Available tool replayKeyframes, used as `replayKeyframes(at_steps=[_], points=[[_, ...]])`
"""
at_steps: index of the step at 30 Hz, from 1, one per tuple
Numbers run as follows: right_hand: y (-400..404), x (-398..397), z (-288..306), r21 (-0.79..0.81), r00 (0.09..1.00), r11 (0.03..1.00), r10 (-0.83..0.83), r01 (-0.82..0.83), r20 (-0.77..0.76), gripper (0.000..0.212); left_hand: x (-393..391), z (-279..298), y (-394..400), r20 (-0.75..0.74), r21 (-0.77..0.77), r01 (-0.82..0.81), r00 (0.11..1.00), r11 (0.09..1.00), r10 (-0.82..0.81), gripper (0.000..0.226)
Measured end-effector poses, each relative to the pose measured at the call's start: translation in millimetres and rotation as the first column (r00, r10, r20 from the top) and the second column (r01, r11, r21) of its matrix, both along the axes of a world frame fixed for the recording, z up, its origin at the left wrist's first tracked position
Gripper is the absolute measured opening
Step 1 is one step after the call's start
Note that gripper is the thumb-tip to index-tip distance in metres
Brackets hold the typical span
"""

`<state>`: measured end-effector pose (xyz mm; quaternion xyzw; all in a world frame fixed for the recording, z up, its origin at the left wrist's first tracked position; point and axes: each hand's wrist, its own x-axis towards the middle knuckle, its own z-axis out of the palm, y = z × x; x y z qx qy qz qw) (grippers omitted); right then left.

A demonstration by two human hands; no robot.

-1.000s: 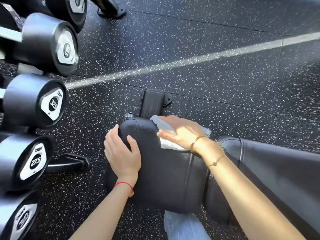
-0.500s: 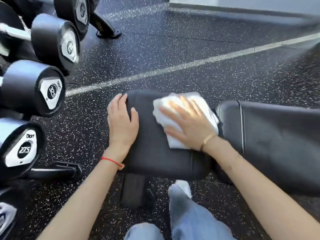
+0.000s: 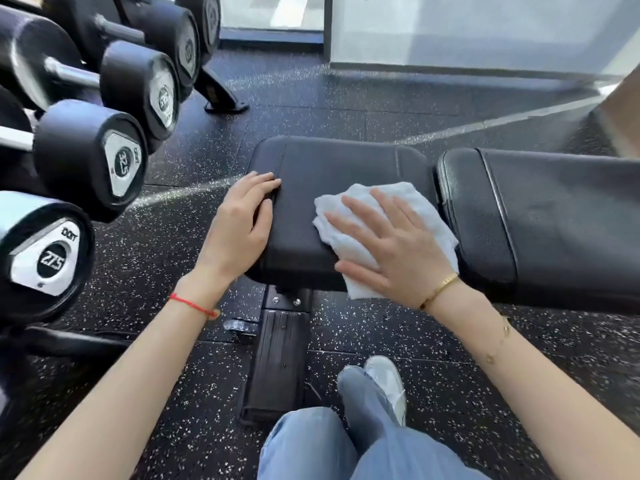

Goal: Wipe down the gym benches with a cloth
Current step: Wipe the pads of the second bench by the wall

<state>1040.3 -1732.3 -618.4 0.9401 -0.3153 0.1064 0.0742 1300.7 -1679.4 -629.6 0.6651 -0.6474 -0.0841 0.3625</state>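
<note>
A black padded gym bench runs across the middle of the view, with a short seat pad (image 3: 332, 168) on the left and a long back pad (image 3: 554, 216) on the right. A white cloth (image 3: 415, 206) lies on the near right part of the seat pad, hanging a little over its front edge. My right hand (image 3: 391, 247) presses flat on the cloth with fingers spread. My left hand (image 3: 242, 223) rests on the seat pad's left edge, fingers straight along the side.
A rack of black dumbbells (image 3: 90, 157) stands close on the left. The bench's black foot (image 3: 277, 365) sticks out on the speckled rubber floor below the seat. My jeans leg and white shoe (image 3: 388, 386) are beside it. A pale wall (image 3: 467, 29) lies beyond.
My right hand has slid the cloth from the far end of the seat pad to its near right part. My view rose and tilted up; the left hand stays on the pad's left edge.
</note>
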Motion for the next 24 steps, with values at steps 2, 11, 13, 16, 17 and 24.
replayKeyframes(at_steps=[2, 11, 13, 16, 17, 24], points=[[20.9, -5.6, -14.6, -0.189, 0.999, 0.981, -0.026, 0.032, 0.032, 0.067, 0.3, -3.2, 9.8, 0.01, -0.044, 0.005, 1.0, 0.999, -0.004, 0.036], [54.3, 66.9, -53.0, -0.562, 0.98, 0.806, -0.12, 0.189, 0.158, 0.064, -3.6, -13.5, 35.4, -0.061, -0.079, -0.015, 0.998, 0.997, 0.01, 0.037], [54.1, 69.8, -56.9, -0.569, 0.979, 0.8, -0.11, 0.189, 0.171, 0.056, -2.9, -14.6, 34.5, -0.072, -0.077, -0.01, 0.997, 0.997, 0.005, 0.038], [49.5, 26.5, -61.6, -0.554, 0.975, 0.803, -0.16, 0.219, 0.154, 0.06, -1.8, -15.9, 34.4, -0.064, -0.092, -0.008, 0.998, 0.996, 0.002, 0.038], [47.4, 8.2, -63.9, -0.554, 0.969, 0.795, -0.193, 0.246, 0.153, 0.064, -2.5, -16.0, 34.4, -0.066, -0.093, -0.012, 0.998, 0.996, 0.005, 0.037], [48.9, 28.4, -62.4, -0.49, 0.955, 0.82, -0.233, 0.294, 0.184, 0.07, -7.8, -19.8, 31.6, -0.096, -0.107, -0.037, 0.995, 0.994, 0.026, 0.038]])
